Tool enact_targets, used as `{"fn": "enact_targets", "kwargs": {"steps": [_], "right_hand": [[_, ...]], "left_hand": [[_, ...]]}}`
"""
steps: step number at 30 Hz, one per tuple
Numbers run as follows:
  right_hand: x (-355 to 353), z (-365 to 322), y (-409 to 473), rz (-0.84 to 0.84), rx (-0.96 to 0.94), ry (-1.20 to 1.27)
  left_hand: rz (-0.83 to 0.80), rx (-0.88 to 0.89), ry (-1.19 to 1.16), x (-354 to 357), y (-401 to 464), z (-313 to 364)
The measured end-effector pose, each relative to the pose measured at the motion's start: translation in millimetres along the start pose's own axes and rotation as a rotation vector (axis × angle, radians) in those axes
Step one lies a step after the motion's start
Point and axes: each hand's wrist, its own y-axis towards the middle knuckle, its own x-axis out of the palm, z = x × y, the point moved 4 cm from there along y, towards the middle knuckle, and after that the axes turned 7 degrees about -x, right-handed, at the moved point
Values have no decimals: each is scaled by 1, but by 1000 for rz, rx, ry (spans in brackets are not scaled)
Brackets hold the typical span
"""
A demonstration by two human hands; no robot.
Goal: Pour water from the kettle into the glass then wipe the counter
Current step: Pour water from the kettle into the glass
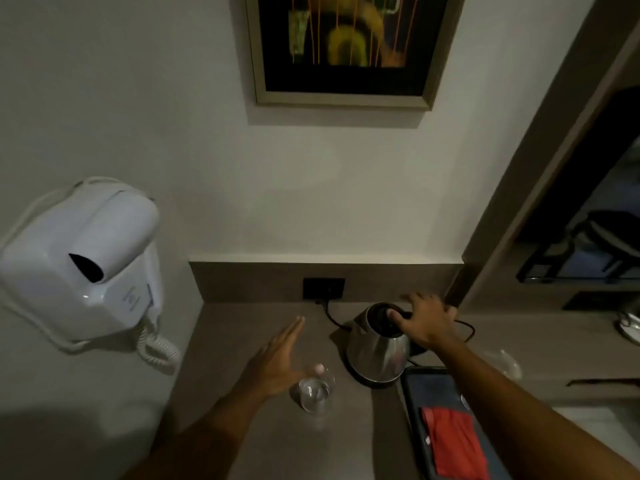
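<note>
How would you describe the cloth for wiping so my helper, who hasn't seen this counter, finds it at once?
Start at the steel kettle on the grey counter. Just right of it and nearer the person lies a dark tray, partly under the right forearm. The red cloth lies folded on that tray, the only brightly coloured thing on the counter.

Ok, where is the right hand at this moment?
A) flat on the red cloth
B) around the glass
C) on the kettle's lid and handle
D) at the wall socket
C: the right hand sits on top of the kettle, thumb on its black lid, while the glass stands by the open left hand.
</note>
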Motion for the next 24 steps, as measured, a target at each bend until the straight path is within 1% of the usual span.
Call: {"fn": "enact_targets", "kwargs": {"steps": [2,6,9,13,18,20,24], "right_hand": [[11,6,2,-48,46,-21],[37,24,10,-76,40,84],[47,30,19,-56,37,119],[53,34,27,-27,51,86],[56,29,31,-26,29,70],[53,31,31,-27,11,152],[35,48,28,-29,-48,553]], "left_hand": [[-104,-63,-33,17,2,-12],[-188,-171,-102,61,-10,-42],[-228,-206,-141,88,-18,-59],[-140,-262,-246,101,-22,-64],[-61,-267,-280,100,-16,-55],[-46,-275,-279,99,-14,-55],[-15,-282,-242,97,-14,-53]]}}
